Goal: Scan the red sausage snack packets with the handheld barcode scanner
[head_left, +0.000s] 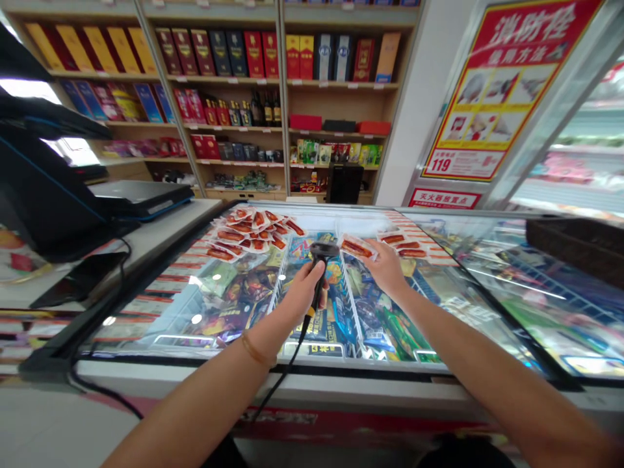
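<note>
My left hand (308, 292) is wrapped round the handle of a black corded barcode scanner (324, 249), held upright over the glass top of a chest freezer. In my right hand (385, 265) is a clear packet of reddish-brown sausage (357, 247), gripped at its right end just right of the scanner head. A heap of similar sausage packets (251, 231) lies on the glass to the left. Two more packets (408, 249) lie on the glass right of my right hand. The print on the packets is too small to read.
Wrapped frozen goods show through the freezer's glass lid (160, 305). The scanner cord (287, 370) hangs over the front edge. At left stand a counter scale (141, 195) and a black terminal (43, 182). A dark brown basket (575, 250) sits at right. Stocked shelves (219, 78) line the back.
</note>
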Available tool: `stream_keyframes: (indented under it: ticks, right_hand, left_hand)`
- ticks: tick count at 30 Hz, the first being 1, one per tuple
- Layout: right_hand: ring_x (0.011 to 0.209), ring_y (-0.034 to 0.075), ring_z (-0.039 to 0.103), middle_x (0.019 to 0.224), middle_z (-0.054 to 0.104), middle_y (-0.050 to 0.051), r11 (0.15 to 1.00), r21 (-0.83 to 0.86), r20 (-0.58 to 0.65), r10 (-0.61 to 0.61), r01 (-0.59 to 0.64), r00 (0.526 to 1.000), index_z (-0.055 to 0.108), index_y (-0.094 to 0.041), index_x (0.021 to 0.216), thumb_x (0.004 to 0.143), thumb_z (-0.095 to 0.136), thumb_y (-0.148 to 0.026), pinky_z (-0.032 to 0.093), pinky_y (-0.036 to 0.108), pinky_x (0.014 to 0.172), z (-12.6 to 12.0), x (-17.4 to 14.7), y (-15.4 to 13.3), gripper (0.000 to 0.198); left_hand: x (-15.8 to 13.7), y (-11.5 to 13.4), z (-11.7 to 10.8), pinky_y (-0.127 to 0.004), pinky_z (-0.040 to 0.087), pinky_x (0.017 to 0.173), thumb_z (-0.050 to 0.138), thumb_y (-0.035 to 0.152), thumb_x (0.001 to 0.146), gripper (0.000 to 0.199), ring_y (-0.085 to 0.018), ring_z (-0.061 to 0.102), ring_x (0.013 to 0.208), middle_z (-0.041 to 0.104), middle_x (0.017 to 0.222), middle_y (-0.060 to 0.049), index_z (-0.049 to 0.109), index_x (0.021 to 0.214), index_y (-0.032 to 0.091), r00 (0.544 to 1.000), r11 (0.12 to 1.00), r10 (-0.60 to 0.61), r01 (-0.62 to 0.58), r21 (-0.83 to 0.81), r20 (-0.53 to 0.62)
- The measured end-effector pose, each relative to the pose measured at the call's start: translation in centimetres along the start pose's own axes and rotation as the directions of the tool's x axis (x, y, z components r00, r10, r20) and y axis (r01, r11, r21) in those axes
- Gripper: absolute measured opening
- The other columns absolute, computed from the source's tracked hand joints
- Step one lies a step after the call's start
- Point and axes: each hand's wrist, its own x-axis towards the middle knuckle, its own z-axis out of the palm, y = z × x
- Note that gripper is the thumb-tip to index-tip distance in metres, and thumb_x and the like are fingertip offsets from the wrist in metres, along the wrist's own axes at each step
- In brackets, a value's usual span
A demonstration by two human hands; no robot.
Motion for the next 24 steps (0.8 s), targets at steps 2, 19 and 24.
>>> stream_keyframes:
  ticks: [2,19,24]
  right_hand:
    - [0.111,0.027,0.06,0.118,0.067,0.012,1.0,0.009,0.049,-0.008,0.008,0.999,0.064,-0.016,0.121,0.079,0.063,-0.03,0.043,0.043,0.101,1.4,1.9,-1.9,0.044]
    - [0.137,0.031,0.037,0.127,0.062,0.012,0.984,-0.136,0.349,0.152,-0.111,0.925,0.062,-0.021,0.12,0.09,0.045,-0.028,0.037,0.052,0.104,18.9,12.4,-14.7,0.035]
    - [0.142,0.032,0.027,0.147,0.046,0.01,0.99,-0.111,0.287,0.118,-0.089,0.951,0.047,-0.019,0.139,0.091,0.041,-0.03,0.028,0.054,0.111,17.0,11.0,-12.1,0.049]
  left_hand:
    - [0.0,1.4,-0.6,-0.022,0.034,0.032,0.056,0.061,0.079,0.042,-0.009,0.047,0.033,0.054,0.061,0.006,0.044,0.083,0.021,0.993,0.999,-0.027,0.023,-0.041,-0.116]
    - [-5.8,10.1,-16.7,-0.021,0.035,0.032,0.057,0.058,0.079,0.039,-0.008,0.048,0.034,0.054,0.063,0.007,0.046,0.086,0.021,0.768,0.947,0.316,-0.219,0.235,-0.557]
    - [-4.9,9.6,-15.0,-0.022,0.033,0.031,0.057,0.058,0.079,0.038,-0.009,0.048,0.033,0.054,0.061,0.006,0.045,0.082,0.021,0.806,0.972,0.234,-0.21,0.106,-0.544]
